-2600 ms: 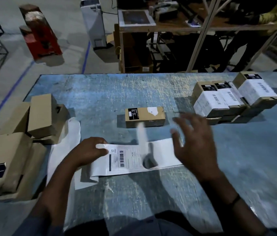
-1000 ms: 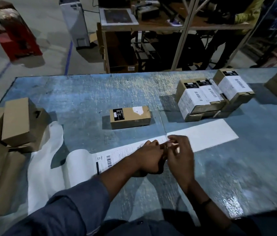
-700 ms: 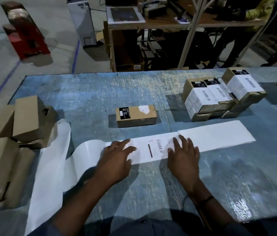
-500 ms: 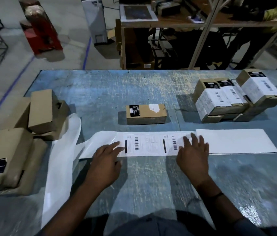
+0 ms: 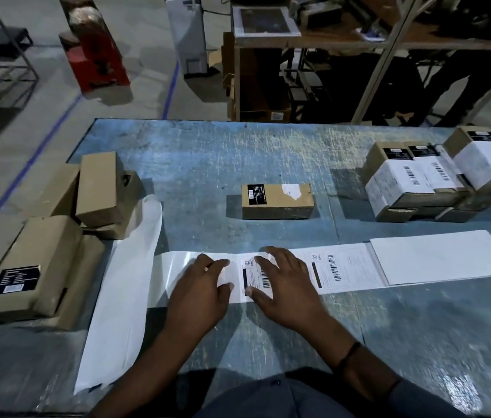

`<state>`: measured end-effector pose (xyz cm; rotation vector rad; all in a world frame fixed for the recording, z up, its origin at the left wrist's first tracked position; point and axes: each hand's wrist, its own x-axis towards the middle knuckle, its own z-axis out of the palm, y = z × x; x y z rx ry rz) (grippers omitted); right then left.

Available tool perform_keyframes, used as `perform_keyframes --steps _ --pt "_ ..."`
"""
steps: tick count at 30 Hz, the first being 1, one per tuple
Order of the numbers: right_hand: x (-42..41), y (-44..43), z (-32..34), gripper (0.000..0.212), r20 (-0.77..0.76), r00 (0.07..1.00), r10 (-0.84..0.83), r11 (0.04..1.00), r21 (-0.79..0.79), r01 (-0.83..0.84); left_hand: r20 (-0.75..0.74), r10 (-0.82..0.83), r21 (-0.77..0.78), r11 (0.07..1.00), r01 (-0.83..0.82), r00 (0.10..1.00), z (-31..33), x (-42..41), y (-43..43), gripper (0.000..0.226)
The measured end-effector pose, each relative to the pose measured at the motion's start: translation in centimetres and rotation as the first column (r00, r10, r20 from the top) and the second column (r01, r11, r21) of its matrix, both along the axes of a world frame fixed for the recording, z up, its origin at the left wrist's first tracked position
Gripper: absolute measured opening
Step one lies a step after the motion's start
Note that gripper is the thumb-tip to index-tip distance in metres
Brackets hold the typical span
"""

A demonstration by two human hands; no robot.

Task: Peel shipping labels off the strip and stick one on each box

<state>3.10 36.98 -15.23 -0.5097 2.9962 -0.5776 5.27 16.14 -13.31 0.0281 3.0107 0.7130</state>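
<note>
Label strip [image 5: 359, 267] lies flat on the tabletop [image 5: 419, 327], on the person's side of the lone box [image 5: 277, 202]. It runs from left of that box to well right of it.

Change: half a second ago the hands sat well apart on the strip. Now they are close together, bracketing one printed label [image 5: 253, 276] just nearer the person than the lone box. The strip has also slid rightward, so the second printed label [image 5: 334, 270] sits clear to the right of the right hand [image 5: 286, 291].

Left hand [image 5: 199, 294] lies flat with fingers straight and spread, pressing the backing and gripping nothing. The right hand does the same, its fingers over the label's far edge and nothing pinched.

Likely meaning: the strip is being pinned and the next label lined up for peeling. No corner looks lifted yet, and the lone box has no shipping label.

Counts:
- hands: two
- printed labels on the strip: two
- blank stretch [image 5: 449, 257] right of them: one
- spent backing [image 5: 117, 312] trailing left of the lone box toward the person: one length
- labelled boxes [image 5: 446, 173] right of the lone box: three on top, with more underneath, number unclear
- plain boxes [image 5: 45, 260] piled left of the lone box: at least four, but they overlap, so the exact count is unclear
- lone box: one
</note>
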Motion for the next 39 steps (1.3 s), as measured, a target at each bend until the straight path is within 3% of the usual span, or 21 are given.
perform_keyframes --steps 3,9,13,17,21,24,28,31,36,39 --pt "0.4 0.5 0.1 0.069 0.003 1.0 -0.001 1.0 0.012 0.001 -0.053 -0.028 -0.065 0.998 0.025 0.998 -0.1 -0.1 -0.4 0.05" --pt "1.2 0.7 0.7 0.066 -0.041 0.999 -0.012 0.998 0.063 0.014 -0.014 -0.066 -0.093 0.994 0.064 0.998 -0.7 0.3 0.3 0.062" --pt "1.6 0.6 0.9 0.068 -0.026 0.999 -0.027 0.998 0.055 0.029 -0.018 -0.006 -0.072 0.997 0.005 1.0 -0.9 0.3 0.8 0.05" --pt "1.7 -0.1 0.7 0.062 -0.018 0.995 -0.095 0.994 -0.064 0.094 0.079 0.054 0.109 0.992 -0.063 0.995 -0.2 -1.2 0.7 0.019" --pt "1.4 -0.4 1.2 0.046 -0.02 0.992 -0.128 0.921 -0.373 0.111 0.178 0.019 0.375 0.923 -0.086 0.984 1.3 -2.6 0.7 0.011" --pt "1.1 -0.6 2.5 0.037 0.098 0.983 -0.158 0.823 -0.536 0.186 0.217 -0.002 0.506 0.855 -0.11 0.976 1.4 -3.1 0.5 0.007" --pt "0.6 -0.5 3.7 0.024 0.259 0.946 -0.195 0.724 -0.613 0.317 0.247 0.007 0.631 0.758 -0.167 0.969 1.4 -3.0 0.7 0.009" --pt "0.7 -0.2 4.0 0.026 0.276 0.937 -0.216 0.741 -0.578 0.341 0.24 0.02 0.601 0.782 -0.165 0.971 1.0 -2.8 0.6 0.013" --pt "1.1 -0.5 3.4 0.03 0.308 0.932 -0.192 0.775 -0.535 0.336 0.307 0.062 0.418 0.888 -0.193 0.95 1.1 -2.5 0.4 0.024" --pt "1.3 -0.9 3.2 0.028 0.328 0.928 -0.175 0.771 -0.541 0.336 0.32 0.064 0.477 0.851 -0.219 0.945 1.0 -2.5 0.2 0.023"
